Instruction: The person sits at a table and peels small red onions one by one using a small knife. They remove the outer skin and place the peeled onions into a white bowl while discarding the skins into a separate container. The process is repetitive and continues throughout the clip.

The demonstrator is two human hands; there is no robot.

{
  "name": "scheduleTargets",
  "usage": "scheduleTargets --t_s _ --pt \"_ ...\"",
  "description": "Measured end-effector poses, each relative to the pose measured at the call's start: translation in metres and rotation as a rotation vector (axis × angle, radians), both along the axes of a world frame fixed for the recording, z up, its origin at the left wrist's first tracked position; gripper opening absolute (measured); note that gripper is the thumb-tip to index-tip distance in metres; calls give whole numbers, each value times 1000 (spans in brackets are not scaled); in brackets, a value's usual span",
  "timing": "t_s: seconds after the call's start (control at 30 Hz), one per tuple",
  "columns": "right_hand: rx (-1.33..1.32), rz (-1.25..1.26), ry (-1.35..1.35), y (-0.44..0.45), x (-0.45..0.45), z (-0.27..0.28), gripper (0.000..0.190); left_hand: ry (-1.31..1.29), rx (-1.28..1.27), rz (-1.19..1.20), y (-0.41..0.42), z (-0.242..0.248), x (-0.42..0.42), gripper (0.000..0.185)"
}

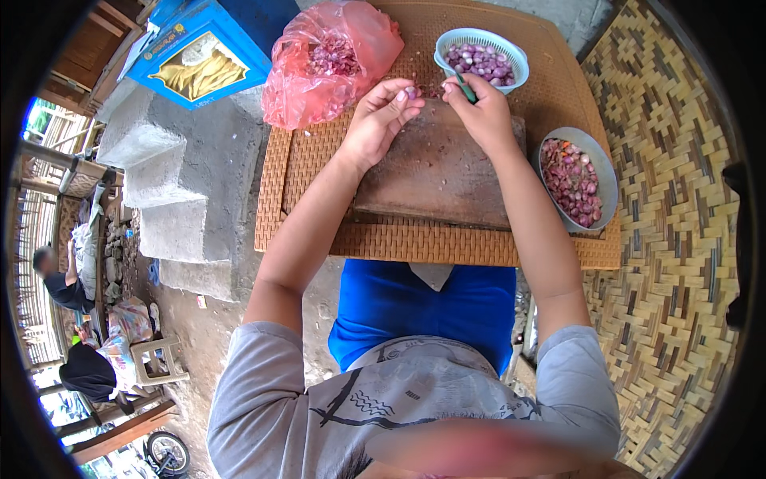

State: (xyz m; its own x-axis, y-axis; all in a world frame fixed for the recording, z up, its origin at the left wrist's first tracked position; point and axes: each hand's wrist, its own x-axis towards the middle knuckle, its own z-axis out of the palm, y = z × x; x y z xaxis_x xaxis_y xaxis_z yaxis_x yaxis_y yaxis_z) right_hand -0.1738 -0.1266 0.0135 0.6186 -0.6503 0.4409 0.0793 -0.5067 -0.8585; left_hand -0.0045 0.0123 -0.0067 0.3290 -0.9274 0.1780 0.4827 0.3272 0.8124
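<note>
Between the thumb and fingers of my left hand [383,117] is a small purple shallot [410,93]. My right hand [479,111] grips a small knife by its green handle [465,90]; its blade is hard to make out. Both hands are raised over the far edge of a worn wooden board [437,173]. Beyond my right hand stands a light-blue plastic basket [441,45] of peeled shallots [485,63]. A grey bowl [607,173] at the right holds unpeeled shallots [571,185]. Past my left hand lies a red plastic bag [287,90] with shallot skins [334,57] inside.
The board lies on a brown woven-pattern table [419,242]. A woven bamboo wall [664,257] rises close on the right. Concrete steps [173,197] and a blue box [197,66] are at the left. Two people [63,278] [90,371] sit farther off, near a plastic stool [158,359].
</note>
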Motion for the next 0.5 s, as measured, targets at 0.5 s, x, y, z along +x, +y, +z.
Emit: scheduleTargets --t_s 0.5 --pt "-7 -113 -77 5 -5 6 10 173 -1 -24 1 -1 7 17"
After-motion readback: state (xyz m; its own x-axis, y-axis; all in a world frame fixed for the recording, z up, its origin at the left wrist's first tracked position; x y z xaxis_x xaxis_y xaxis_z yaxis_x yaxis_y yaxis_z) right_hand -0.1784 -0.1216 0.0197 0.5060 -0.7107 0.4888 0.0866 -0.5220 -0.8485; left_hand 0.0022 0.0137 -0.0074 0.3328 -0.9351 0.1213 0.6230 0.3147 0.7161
